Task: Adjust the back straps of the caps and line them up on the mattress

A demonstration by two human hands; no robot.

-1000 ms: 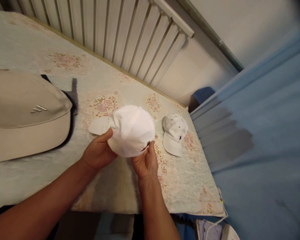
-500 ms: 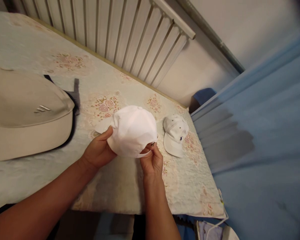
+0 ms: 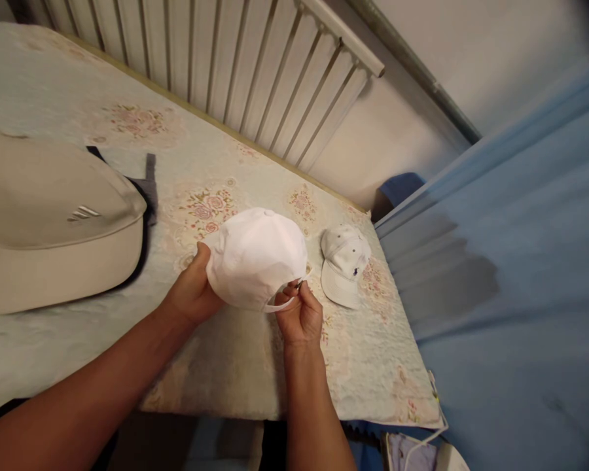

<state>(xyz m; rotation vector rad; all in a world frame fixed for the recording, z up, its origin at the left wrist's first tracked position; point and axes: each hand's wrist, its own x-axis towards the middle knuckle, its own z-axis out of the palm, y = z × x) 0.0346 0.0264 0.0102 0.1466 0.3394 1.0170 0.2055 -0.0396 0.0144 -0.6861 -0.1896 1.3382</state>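
The white cap (image 3: 258, 258) sits in both hands above the floral cover (image 3: 373, 366); in the head view I'd judge it light, soft, easily dented, best held by its lower edge and back strap (image 3: 278, 307). The left hand (image 3: 194, 288) grips its side, thumb raised, other fingers hidden; the right hand (image 3: 300, 311), forearm reaching straight forward, pinches near the strap's end.

The left forearm (image 3: 103, 376), bare and smooth, is broad at the lower edge of view and narrows to the wrist; the left grip (image 3: 192, 286) is a bare hand with a blunt, rounded thumb tip. The right forearm (image 3: 308, 399), bare too, tapers evenly toward the right grip (image 3: 301, 315), another bare hand. Plain black clothing (image 3: 4, 408) shows beside the left forearm (sleeve, shirt or trousers, too little to tell).
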